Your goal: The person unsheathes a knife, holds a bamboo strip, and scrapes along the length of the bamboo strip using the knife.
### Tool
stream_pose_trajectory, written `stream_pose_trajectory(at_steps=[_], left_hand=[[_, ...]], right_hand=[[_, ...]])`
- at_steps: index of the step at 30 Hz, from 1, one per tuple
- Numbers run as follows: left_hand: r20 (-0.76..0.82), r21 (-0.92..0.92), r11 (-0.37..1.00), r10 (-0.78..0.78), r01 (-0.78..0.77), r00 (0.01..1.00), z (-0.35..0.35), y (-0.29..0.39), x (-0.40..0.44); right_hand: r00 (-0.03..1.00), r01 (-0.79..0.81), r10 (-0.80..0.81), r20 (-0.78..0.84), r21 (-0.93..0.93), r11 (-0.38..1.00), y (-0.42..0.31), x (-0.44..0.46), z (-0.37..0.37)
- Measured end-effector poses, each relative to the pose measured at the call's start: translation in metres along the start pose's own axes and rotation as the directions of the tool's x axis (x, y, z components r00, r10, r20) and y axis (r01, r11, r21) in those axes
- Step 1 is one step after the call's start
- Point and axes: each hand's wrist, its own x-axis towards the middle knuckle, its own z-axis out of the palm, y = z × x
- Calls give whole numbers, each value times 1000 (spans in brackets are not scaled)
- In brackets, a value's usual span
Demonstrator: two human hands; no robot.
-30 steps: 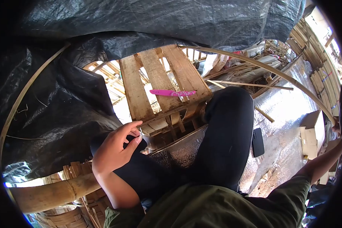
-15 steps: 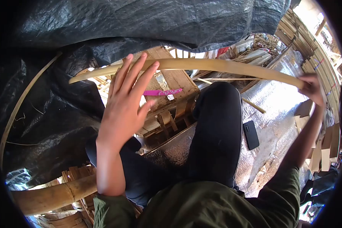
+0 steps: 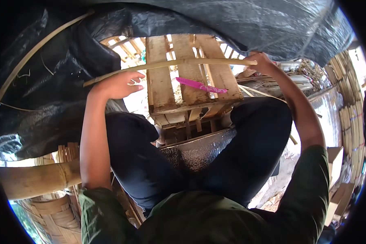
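A long, slightly bowed bamboo strip (image 3: 183, 62) spans the space above a slatted wooden bench. Its right end is gripped in my right hand (image 3: 259, 63), with the tip showing past the fingers. Beneath the strip's left part is my left hand (image 3: 120, 84), its fingers apart and loosely bent. Whether that hand touches the strip is hard to make out. On the boards of the wooden bench (image 3: 159, 91) lies a slim pink item with white patterning (image 3: 201, 85), below the strip's middle.
Black plastic sheeting (image 3: 150, 20) hangs across the back and left. A thick bamboo pole (image 3: 36, 179) and a woven basket (image 3: 55, 215) are at lower left. Bundled bamboo strips (image 3: 349, 122) stand at right, near cardboard boxes (image 3: 334, 162). My knees flank the bench.
My right hand has come inward and up with the strip's end. My left hand has dropped from in front of the strip to below it. The view has turned, showing more of the bench.
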Motion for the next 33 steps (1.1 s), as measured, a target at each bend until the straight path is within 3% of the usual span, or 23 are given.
stream_pose_trajectory(at_steps=[2,3,4,6,7,8,10,11,13,15,16,17,18,19,20,21,22,23,24,26,29,33], left_hand=[[-44,-443,896,-63,37,997,-3,-2,-30],[-144,-491,871,-90,8,985,0,-8,-45],[-144,-494,869,-112,27,983,4,-14,-61],[-341,-630,775,-227,-43,912,12,-24,-91],[-359,-708,707,-355,-3,863,25,-28,-102],[-355,-709,706,-364,6,861,43,-42,-108],[-375,-802,596,-459,-34,805,84,-79,-118],[-319,-872,489,-529,-24,787,99,-82,-125],[-264,-935,353,-604,-44,752,135,-81,-134],[-217,-967,247,-654,-67,725,170,-72,-145],[-197,-975,209,-672,-72,714,184,-68,-149],[-187,-979,190,-683,-76,706,194,-62,-154],[-171,-983,169,-690,-74,703,204,-58,-158],[-163,-985,155,-698,-75,698,210,-55,-160],[-154,-987,145,-703,-72,694,217,-52,-162],[-148,-988,139,-707,-69,691,223,-49,-163],[-146,-988,136,-711,-69,688,227,-47,-164],[-143,-989,132,-713,-69,686,230,-46,-165],[-140,-989,132,-716,-65,684,236,-44,-165],[-135,-990,125,-715,-64,686,242,-42,-162],[-138,-990,125,-715,-69,685,250,-42,-155],[-152,-988,136,-710,-77,688,261,-45,-133]], right_hand=[[998,1,-2,67,9,1000,15,7,14],[997,67,-65,45,-43,997,32,10,26],[995,85,-83,53,-34,996,27,15,27],[953,-56,42,299,37,998,14,16,21],[928,-186,140,345,102,977,1,17,16],[927,-180,132,351,108,978,0,18,17],[982,184,-187,17,-281,942,5,19,19],[985,140,-164,-56,-297,944,-16,27,9],[996,73,-66,66,-103,992,-95,60,-9],[951,151,-143,276,-8,989,-178,75,-7],[869,444,-480,119,240,863,-190,79,29],[804,406,-402,438,88,909,-229,81,50],[763,-54,-170,623,324,944,-289,62,42],[660,-6,-98,745,136,991,-329,54,51],[649,-166,-70,758,231,959,-352,39,66],[633,-111,-122,764,245,963,-358,27,107],[730,166,-307,610,277,946,-365,17,146],[762,189,-301,574,247,950,-362,12,222],[768,41,-200,608,266,963,-370,8,225],[905,65,-161,393,248,967,-364,3,297],[955,78,-142,261,240,968,-362,7,339],[919,101,-124,374,81,992,-347,0,341]])
